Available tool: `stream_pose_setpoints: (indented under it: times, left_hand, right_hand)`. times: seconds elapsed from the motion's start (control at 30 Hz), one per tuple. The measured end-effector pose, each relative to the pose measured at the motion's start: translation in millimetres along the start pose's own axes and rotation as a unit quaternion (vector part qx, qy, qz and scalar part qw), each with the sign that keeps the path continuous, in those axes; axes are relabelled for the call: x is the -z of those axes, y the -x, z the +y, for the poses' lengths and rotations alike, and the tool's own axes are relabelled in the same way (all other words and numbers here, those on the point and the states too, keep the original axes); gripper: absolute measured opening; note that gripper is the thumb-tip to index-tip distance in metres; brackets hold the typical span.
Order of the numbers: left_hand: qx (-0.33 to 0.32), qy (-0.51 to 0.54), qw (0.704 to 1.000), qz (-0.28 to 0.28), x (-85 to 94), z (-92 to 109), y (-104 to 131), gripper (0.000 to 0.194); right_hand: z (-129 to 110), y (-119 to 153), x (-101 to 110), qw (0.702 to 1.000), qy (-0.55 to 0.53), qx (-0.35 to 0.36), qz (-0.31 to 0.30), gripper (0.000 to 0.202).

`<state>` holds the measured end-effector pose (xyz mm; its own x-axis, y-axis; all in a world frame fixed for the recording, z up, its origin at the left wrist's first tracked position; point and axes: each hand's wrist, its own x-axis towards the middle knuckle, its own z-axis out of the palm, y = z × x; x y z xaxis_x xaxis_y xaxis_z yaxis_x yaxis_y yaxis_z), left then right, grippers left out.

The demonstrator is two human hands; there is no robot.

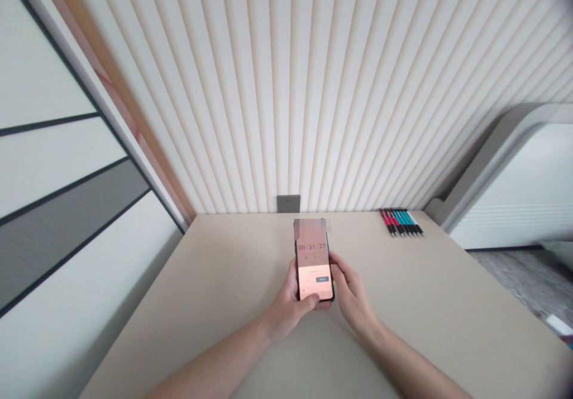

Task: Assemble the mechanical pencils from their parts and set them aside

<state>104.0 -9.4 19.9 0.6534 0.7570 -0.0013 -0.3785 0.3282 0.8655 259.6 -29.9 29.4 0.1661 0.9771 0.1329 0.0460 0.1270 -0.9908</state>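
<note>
A smartphone (314,271) with a black edge stands tilted up in front of me, its lit screen reading 00:31:27 above a pale panel with a dark blue button. My left hand (286,311) is closed around its lower left side, the thumb lying over the bottom of the screen and fingertips showing beneath. At the right edge, my right hand (353,294) grips the phone with curled fingers, partly hidden behind it. The top of the screen is blurred by a pixel patch.
A row of several pens (401,223), red, teal and white with black ends, lies at the back right of the beige table (215,285). Behind it rises a ribbed wall with a dark socket (289,203). A white cabinet (58,268) stands left, a grey-white headboard (514,172) right.
</note>
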Motion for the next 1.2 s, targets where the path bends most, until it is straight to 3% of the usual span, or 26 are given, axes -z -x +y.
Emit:
stream_pose_setpoints:
  times: [1.2]
  left_hand:
    - [0.031, -0.006, 0.998, 0.051, 2.6, -2.0, -0.3, 0.072]
  right_hand:
    - [4.6, 1.7, 3.3, 1.0, 0.007, 0.002, -0.008, 0.043]
